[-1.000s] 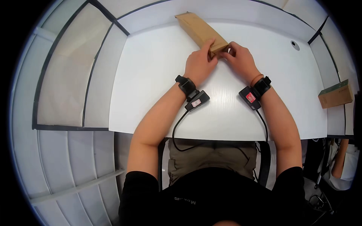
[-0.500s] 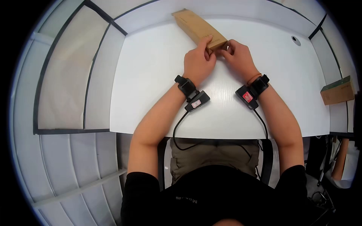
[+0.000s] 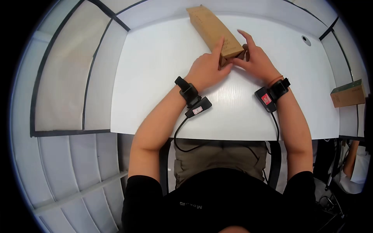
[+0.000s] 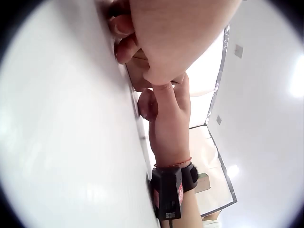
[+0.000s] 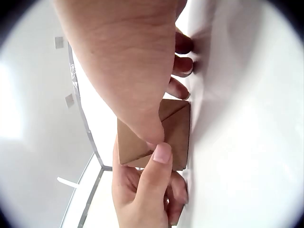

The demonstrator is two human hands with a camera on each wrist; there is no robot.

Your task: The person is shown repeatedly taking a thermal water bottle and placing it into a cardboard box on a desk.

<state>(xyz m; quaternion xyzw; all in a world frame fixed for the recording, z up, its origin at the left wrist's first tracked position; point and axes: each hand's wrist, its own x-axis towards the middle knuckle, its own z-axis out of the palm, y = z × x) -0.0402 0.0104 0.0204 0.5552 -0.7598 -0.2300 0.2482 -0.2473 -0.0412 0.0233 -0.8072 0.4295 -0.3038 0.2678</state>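
Note:
A long brown cardboard box point(image 3: 211, 29) lies slantwise on the white table, its near end between the hands. My left hand point(image 3: 204, 72) holds that end from the left, index finger along the box and thumb at the end face. From the right, my right hand point(image 3: 258, 62) touches the end with its thumb while its index finger stretches up away from the box. In the right wrist view, both thumbs meet on the end's folded flaps point(image 5: 176, 135), whose creases run diagonally. The right hand's other fingers sit beside the box, close over the table.
A second, smaller box point(image 3: 347, 95), brown with a green top, stands at the right edge. Low white panels surround the table point(image 3: 155, 97), which has a round cable hole point(image 3: 306, 40) at the back right. Black cables hang from both wrist cameras.
The box's near end and both hands have shifted to the right. My right index finger, bent at the box corner before, has lifted off and straightened.

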